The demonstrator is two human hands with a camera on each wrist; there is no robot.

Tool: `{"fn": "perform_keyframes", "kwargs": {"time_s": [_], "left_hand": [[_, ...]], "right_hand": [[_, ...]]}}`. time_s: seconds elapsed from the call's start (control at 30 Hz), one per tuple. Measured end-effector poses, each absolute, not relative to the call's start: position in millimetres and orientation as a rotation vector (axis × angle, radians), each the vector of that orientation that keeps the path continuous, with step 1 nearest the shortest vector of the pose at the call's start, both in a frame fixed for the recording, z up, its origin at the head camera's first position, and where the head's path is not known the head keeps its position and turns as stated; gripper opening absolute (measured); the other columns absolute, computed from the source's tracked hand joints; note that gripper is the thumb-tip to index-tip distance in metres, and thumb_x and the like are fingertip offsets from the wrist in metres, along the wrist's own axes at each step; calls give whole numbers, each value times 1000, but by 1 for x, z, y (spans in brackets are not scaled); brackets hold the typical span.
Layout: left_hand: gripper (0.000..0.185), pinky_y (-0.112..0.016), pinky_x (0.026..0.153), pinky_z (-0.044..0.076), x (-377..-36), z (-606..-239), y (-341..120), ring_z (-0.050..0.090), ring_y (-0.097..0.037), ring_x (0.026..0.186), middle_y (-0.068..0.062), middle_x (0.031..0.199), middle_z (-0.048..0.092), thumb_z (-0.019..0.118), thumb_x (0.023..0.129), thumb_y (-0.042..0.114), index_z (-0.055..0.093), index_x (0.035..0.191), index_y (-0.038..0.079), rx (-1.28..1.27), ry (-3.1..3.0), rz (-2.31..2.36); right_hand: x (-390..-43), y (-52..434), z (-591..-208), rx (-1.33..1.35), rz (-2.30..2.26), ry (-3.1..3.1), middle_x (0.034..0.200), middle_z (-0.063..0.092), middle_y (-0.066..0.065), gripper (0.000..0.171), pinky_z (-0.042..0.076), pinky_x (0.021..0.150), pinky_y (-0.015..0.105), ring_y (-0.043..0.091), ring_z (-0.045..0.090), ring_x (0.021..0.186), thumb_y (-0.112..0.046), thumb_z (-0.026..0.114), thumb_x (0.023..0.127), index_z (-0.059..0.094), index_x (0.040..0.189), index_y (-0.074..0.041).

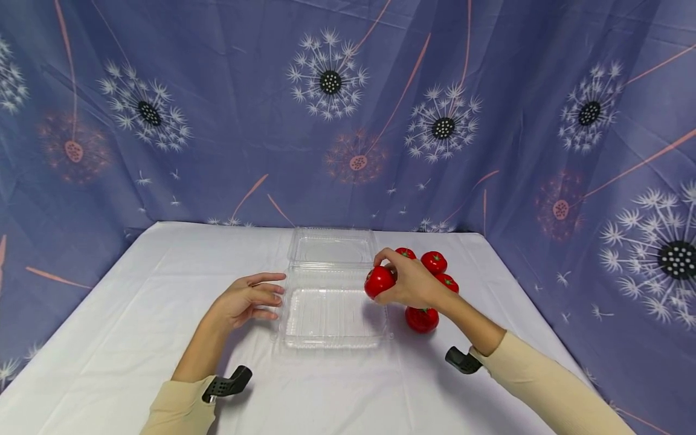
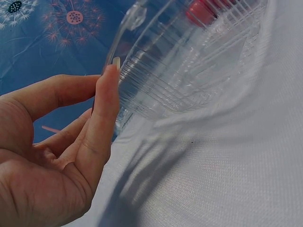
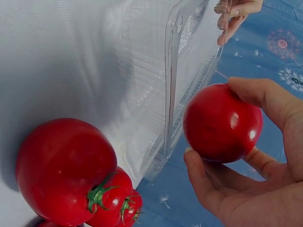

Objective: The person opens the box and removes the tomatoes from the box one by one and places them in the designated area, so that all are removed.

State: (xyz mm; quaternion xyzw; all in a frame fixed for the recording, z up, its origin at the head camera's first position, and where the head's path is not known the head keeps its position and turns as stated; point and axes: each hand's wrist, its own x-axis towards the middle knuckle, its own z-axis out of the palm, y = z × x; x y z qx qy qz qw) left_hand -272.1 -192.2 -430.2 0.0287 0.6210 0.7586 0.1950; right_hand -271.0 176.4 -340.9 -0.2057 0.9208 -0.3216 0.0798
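Note:
My right hand [image 1: 410, 283] grips a red tomato [image 1: 379, 282] between thumb and fingers, above the right edge of a clear plastic clamshell container [image 1: 334, 314]. The container lies with its lid [image 1: 333, 249] folded back to the far side. In the right wrist view the held tomato [image 3: 222, 123] is smooth and shiny. At the container's left rim, my left hand [image 1: 247, 300] has its fingers extended; in the left wrist view its fingertips [image 2: 110, 78] appear to touch the clear rim. No tomato shows inside the container in the head view.
Several more tomatoes with green stems are on the white-covered table [image 1: 217, 248] right of the container: a near one [image 1: 422, 319], another farther back [image 1: 434, 262], others partly behind my right hand. A blue dandelion-patterned cloth [image 1: 244, 109] hangs behind and at the sides.

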Motion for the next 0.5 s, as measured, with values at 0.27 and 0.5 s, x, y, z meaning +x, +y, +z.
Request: {"fn": "perform_keyframes", "kwargs": {"time_s": [0.27, 0.5], "left_hand": [[66, -35, 68, 65, -271, -429, -192, 72, -13, 79, -11, 112, 66, 64, 87, -8, 41, 149, -7, 86, 1733, 2132], [66, -35, 68, 65, -269, -428, -193, 72, -13, 81, -9, 111, 67, 64, 89, -6, 40, 150, -7, 121, 1720, 2134]], "right_hand": [[-271, 177, -343, -629, -956, 2778, 124, 66, 12, 61, 62, 84, 46, 28, 66, 107, -18, 90, 72, 52, 120, -21], [-271, 180, -344, -637, -950, 2810, 121, 67, 12, 61, 63, 83, 46, 28, 66, 106, -16, 91, 70, 50, 115, -19]]}}
